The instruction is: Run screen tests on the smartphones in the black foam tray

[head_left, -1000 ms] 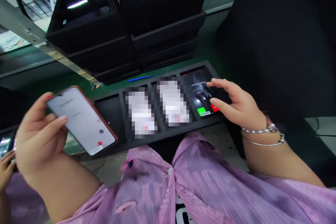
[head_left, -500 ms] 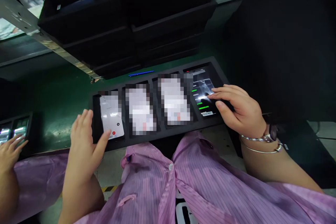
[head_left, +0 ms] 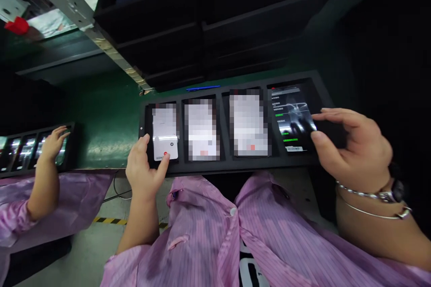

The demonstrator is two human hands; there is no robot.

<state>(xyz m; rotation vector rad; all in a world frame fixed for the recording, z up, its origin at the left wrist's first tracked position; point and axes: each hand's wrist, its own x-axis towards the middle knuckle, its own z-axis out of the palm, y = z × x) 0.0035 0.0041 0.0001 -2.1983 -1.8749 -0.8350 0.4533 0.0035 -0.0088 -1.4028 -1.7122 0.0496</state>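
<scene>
Looking down on a black four-slot phone tray [head_left: 229, 168], long axis side to side, each phone's long axis pointing away from the body. Left hand [head_left: 145, 172] open, not gripping, fingertips at the lower edge of the leftmost phone [head_left: 164, 154]. Right hand [head_left: 353, 152] open, not gripping, fingers reaching over the rightmost phone [head_left: 292, 119]. Two pixelated phones [head_left: 202, 130] between. Farther left, a co-worker's hand [head_left: 54, 143] over another tray [head_left: 10, 172].

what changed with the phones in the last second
The left hand brought the red-edged smartphone down into the black tray's leftmost slot and let go, fingers now beside it. The right hand stayed over the rightmost phone; the two blurred phones stayed put.
</scene>
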